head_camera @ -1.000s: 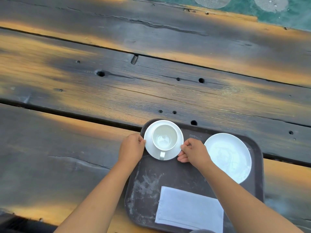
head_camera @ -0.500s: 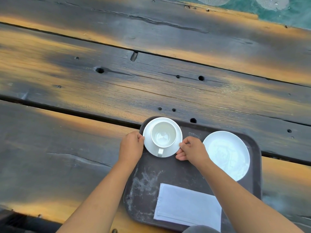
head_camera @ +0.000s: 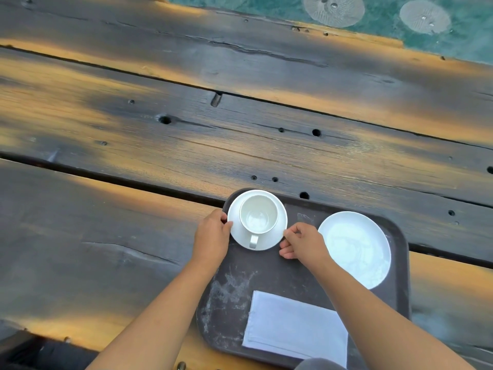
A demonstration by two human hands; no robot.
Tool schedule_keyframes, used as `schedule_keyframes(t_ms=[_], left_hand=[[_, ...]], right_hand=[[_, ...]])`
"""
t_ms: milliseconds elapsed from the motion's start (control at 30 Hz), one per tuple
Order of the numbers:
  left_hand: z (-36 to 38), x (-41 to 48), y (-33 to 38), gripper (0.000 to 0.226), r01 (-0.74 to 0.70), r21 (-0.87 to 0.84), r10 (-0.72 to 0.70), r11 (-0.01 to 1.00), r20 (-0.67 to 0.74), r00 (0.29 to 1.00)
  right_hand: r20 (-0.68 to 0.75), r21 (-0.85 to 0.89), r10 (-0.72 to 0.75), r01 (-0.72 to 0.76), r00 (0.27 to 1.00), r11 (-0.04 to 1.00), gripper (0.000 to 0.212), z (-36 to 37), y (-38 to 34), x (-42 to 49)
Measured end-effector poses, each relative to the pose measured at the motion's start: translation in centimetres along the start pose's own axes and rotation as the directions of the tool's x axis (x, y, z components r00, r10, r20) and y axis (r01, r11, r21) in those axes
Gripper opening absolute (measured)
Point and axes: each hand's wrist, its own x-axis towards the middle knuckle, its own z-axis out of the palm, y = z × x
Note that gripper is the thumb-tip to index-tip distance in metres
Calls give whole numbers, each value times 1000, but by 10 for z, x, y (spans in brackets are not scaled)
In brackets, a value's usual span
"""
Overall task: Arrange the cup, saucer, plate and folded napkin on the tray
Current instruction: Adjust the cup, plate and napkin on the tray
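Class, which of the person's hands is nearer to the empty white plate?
Right. The right hand sits between the saucer and the plate; the left hand holds the saucer's opposite rim.

Very little moved. Left hand and right hand shifted only a trace, along with the saucer they pinch. Saucer and cup may have crept a hair toward the far-left corner of the tray, but that cannot be told apart from head movement. View drifted: holes in the table sit slightly differently in frame. More of the near edge of the napkin and the tray's near rim shows now. A grey rounded shape at the bottom edge pokes in further than a second ago.
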Motion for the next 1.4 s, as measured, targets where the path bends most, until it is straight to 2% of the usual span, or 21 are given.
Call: schedule_keyframes(t_ms=[100, 267, 400, 567, 767, 900, 1133, 1400], left_hand=[[0, -13, 1, 7, -28, 50, 27, 998, 24, 999], [1, -43, 6, 20, -100, 133, 85, 986, 114, 990], [3, -73, 8, 26, -177, 230, 133, 957, 197, 971], [14, -104, 17, 37, -321, 252, 232, 913, 325, 917], [33, -118, 52, 39, -486, 344, 314, 803, 449, 837], [48, -117, 80, 46, -495, 305, 325, 813, 468, 822], [67, -109, 106, 40, -571, 393, 333, 721, 526, 782], [88, -93, 123, 46, -568, 374, 323, 733, 543, 775]], right_hand=[[3, -58, -18, 19, 1000, 998, 16, -4, 3, -13], [54, -246, -119, 128, 991, 961, 9, -9, 14, -44], [69, -444, -232, 238, 970, 864, 11, -20, 23, -69], [84, -605, -312, 297, 946, 739, 20, -40, 40, -93], [78, -656, -276, 257, 958, 710, 26, -66, 75, -111], [55, -662, -276, 242, 960, 709, 23, -83, 92, -115], [-20, -684, -235, 159, 972, 712, 28, -123, 118, -110], [-47, -678, -171, 94, 984, 729, 34, -170, 131, -84]])
